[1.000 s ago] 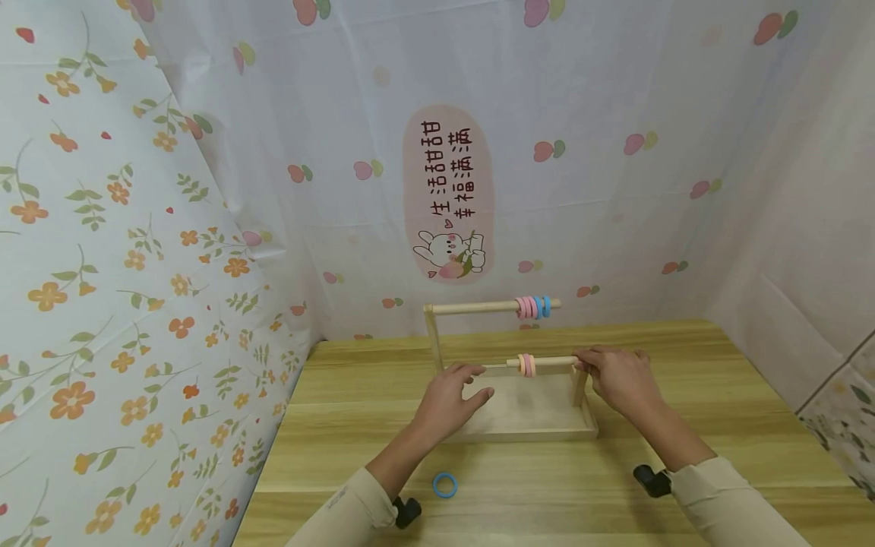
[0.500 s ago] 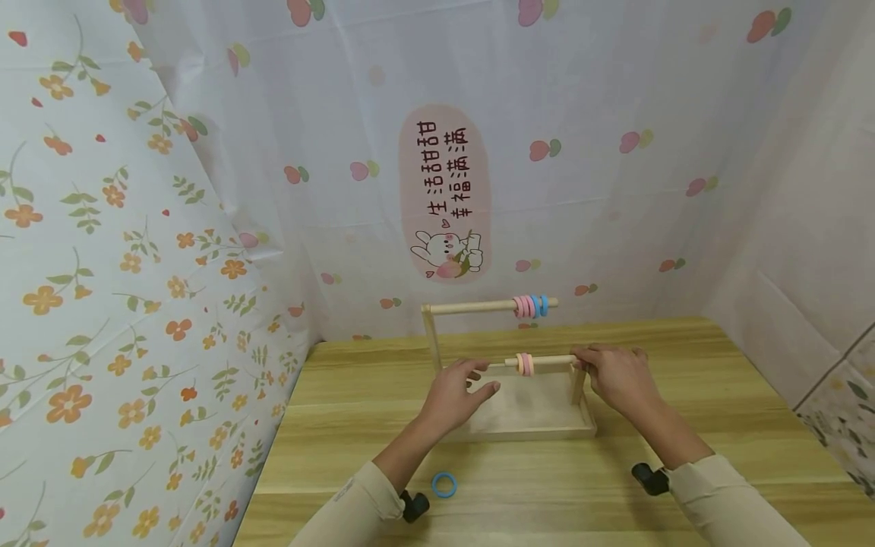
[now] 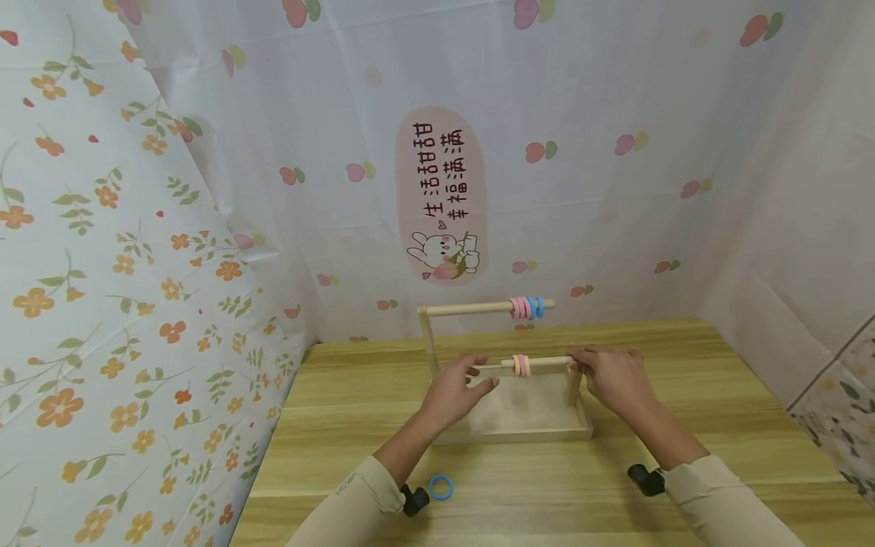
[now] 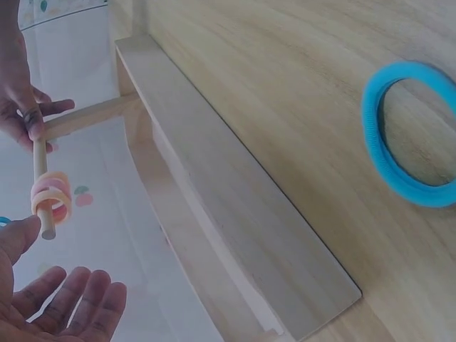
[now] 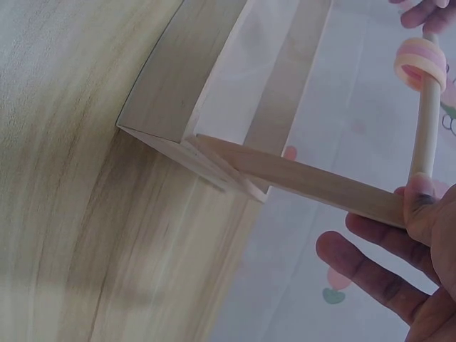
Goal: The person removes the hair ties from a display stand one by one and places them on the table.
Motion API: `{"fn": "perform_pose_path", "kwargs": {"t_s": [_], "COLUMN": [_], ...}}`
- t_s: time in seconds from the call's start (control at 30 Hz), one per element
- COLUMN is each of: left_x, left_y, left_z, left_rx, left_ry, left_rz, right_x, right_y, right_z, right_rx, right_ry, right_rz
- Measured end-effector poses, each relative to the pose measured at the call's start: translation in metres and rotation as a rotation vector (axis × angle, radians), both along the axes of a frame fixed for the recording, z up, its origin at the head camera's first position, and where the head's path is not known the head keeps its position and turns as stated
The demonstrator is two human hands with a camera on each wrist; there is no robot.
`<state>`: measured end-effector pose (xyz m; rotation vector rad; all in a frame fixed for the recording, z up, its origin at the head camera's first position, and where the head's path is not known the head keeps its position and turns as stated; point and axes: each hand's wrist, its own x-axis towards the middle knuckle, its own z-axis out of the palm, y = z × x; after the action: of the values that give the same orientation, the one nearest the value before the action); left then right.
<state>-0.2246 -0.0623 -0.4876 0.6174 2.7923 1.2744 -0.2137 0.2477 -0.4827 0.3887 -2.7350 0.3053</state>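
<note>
A wooden rack (image 3: 513, 436) with two horizontal rods stands on the table. My right hand (image 3: 611, 374) grips its front rod (image 3: 550, 361) at the right end, thumb on the rod where it meets the upright post (image 5: 320, 187). Peach and pink hair ties (image 3: 522, 365) hang on that rod near its free left end. My left hand (image 3: 453, 395) is beside this free end, fingers apart and holding nothing; in the left wrist view its thumb (image 4: 20, 239) is close to the rod tip. Pink and blue hair ties (image 3: 525, 308) sit near the right end of the rear rod (image 3: 468, 309).
A single blue hair tie (image 3: 440, 487) lies on the wooden table (image 3: 533, 494) in front of the rack, near the left sleeve (image 3: 362, 497). Black wrist devices (image 3: 645, 480) show below both wrists. A patterned curtain (image 3: 581, 228) hangs behind the table.
Both hands stay nearly in place at the front rod. The whole scene shifts slightly left in the head view; the hair ties keep their places.
</note>
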Motion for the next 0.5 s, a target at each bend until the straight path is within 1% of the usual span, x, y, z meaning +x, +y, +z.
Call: {"fn": "perform_pose_path", "kwargs": {"t_s": [0.23,0.37,0.5], "left_x": [-0.0033,-0.0046,-0.0058], "left_y": [0.0022,0.0048,0.008], "left_z": [0.0016,0.001,0.0014], "left_rx": [0.021,0.005,0.006], "left_ry": [-0.018,-0.013,-0.009], "left_rz": [-0.029,-0.03,-0.032], "right_x": [0.0005,0.0018,0.003], "right_y": [-0.0015,-0.0019,-0.001], "right_z": [0.0005,0.0017,0.0027], "right_rx": [-0.007,-0.009,-0.008], "right_ry": [0.015,0.012,0.013], "right_rz": [0.008,0.002,-0.002]}}
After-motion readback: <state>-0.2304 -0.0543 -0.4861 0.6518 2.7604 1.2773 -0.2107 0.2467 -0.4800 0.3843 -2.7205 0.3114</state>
